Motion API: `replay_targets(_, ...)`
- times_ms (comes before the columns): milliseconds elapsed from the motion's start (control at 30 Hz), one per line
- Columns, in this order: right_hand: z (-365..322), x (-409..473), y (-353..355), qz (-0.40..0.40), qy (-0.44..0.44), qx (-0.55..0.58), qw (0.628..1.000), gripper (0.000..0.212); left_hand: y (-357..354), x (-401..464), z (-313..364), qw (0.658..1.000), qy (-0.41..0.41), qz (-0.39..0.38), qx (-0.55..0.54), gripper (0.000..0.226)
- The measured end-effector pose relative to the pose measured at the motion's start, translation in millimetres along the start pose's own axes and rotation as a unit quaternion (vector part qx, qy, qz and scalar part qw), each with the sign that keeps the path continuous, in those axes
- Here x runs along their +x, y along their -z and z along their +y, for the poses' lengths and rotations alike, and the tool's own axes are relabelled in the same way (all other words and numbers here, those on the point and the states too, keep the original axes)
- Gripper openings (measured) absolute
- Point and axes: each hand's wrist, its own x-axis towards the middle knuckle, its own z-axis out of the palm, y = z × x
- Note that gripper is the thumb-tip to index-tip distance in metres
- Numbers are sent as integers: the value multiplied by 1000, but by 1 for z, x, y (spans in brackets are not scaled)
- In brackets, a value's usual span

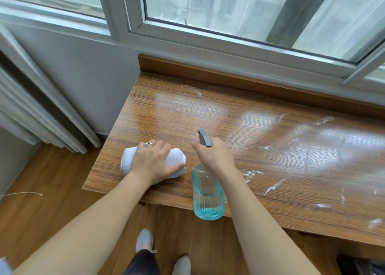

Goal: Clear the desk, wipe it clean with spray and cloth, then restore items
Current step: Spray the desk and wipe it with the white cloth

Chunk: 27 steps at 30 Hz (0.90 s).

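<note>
Wooden bench [187, 108] is cleared but streaked; left hand [153, 162] presses the cloth [175, 159], right hand [214, 156] grips the sprayer [208, 197], wiping and restoring remain.

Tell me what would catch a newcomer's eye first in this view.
First, the blue spray bottle at the near edge of the wooden desk, held by its grey trigger head in the right hand and pointed away across the top. Beside it to the left, the left hand lies on a rolled white cloth on the desk. White streaks spread over the desk's right side.
</note>
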Motion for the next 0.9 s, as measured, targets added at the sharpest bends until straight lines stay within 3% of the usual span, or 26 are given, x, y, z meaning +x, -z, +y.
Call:
replay_targets(267, -12, 38, 1, -14, -13, 4, 1000, 41, -16, 54, -15, 1000, -1, 10, -13, 67)
replay_targets(467, -16, 62, 0, -5, -9, 16, 1000, 41, -22, 115, -33, 999, -25, -19, -26, 78)
replay_targets(700, -25, 81, 3, -16, -29, 13, 999, 35, -17, 77, -27, 998, -32, 36, -47, 65)
replay_targets(900, -43, 95, 1, -51, -5, -34, 998, 30, -15, 64, -29, 997, -46, 35, -48, 64)
